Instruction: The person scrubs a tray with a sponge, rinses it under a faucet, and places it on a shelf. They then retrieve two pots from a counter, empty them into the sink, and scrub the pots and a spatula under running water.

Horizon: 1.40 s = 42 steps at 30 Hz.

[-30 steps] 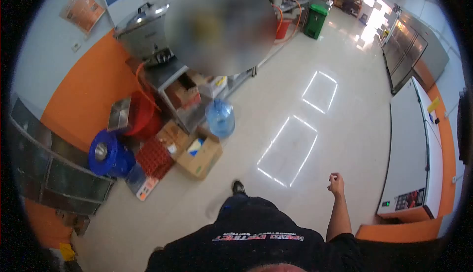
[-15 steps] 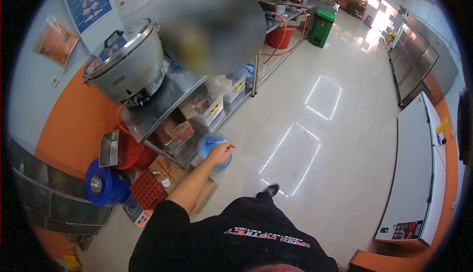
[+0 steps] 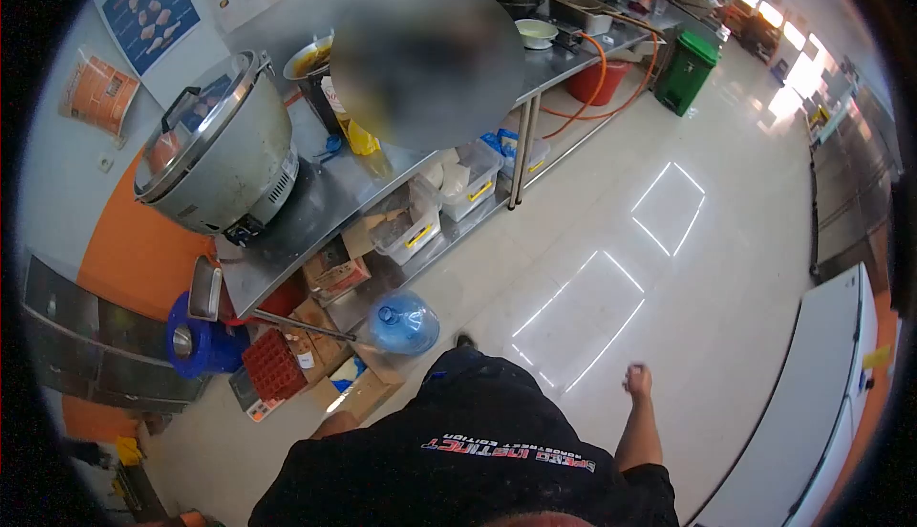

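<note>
Out over the pale floor on the right, my right hand (image 3: 637, 380) hangs with its fingers curled in and nothing visible in them. Only a short piece of my left forearm (image 3: 334, 424) shows beside my black shirt; the left hand itself is hidden. A clear blue water jug (image 3: 406, 323) stands on the floor by the table's leg, apart from both hands. Close to the left forearm lies an open cardboard box (image 3: 368, 391) with something blue and white inside.
A steel table (image 3: 330, 204) carries a large rice cooker (image 3: 224, 150); plastic bins (image 3: 409, 231) sit on its lower shelf. Left are a red egg tray (image 3: 277, 366) and a blue bin (image 3: 202, 341). A white freezer (image 3: 802, 403) lines the right. A blurred patch hides part of the table.
My left hand has drawn back from above the water jug and out of sight. My right hand has come into view. The surroundings have shifted as I walk and turn.
</note>
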Tool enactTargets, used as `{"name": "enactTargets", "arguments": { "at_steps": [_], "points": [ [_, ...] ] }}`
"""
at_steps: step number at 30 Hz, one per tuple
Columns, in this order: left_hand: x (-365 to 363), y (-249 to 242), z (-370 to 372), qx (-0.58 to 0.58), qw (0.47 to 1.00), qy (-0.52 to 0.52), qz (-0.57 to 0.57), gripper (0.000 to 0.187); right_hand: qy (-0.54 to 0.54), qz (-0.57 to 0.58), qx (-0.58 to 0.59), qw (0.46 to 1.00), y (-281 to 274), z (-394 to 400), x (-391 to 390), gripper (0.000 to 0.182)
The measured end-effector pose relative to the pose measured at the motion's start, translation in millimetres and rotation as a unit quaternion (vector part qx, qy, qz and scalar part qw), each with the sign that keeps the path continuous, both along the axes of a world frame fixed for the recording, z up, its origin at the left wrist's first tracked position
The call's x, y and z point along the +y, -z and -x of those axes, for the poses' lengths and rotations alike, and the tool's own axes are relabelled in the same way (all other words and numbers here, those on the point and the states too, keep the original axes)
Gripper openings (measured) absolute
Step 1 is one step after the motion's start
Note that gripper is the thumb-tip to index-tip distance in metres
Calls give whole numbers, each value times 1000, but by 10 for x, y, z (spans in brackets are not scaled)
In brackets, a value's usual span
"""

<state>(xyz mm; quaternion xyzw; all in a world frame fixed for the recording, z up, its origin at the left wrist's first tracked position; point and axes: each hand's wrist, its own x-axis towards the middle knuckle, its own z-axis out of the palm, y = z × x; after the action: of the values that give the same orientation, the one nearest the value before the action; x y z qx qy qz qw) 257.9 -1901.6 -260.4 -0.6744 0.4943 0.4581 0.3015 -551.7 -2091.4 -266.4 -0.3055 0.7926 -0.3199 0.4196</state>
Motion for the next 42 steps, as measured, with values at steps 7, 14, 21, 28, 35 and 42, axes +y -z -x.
{"name": "enactTargets", "arguments": {
  "at_steps": [7, 14, 21, 28, 35, 42],
  "points": [
    [-1757, 514, 535, 91, 991, -88, 44, 38, -109, 50, 160, 980, -698, -602, -2500, 23],
    [-6005, -387, 1725, 281, 901, -67, 323, 30, -18, -99, 43, 994, -426, -368, -2425, 26],
    [-8245, -2312, 2643, 481, 758, -159, 412, 25, 81, -275, -43, 957, 63, 429, -2183, 21],
    [-8926, -2996, 2510, 404, 706, -309, 494, 25, 41, -60, -97, 993, 8, 1139, -5004, 24],
    [-9557, -3215, 2175, 357, 607, -486, 517, 38, -174, 223, -55, 958, -1538, -126, -8974, 35],
    [-10728, -3367, 1658, 467, 402, -631, 472, 57, -281, 272, 128, 912, -2127, -1276, -11070, 53]
  ]
}}
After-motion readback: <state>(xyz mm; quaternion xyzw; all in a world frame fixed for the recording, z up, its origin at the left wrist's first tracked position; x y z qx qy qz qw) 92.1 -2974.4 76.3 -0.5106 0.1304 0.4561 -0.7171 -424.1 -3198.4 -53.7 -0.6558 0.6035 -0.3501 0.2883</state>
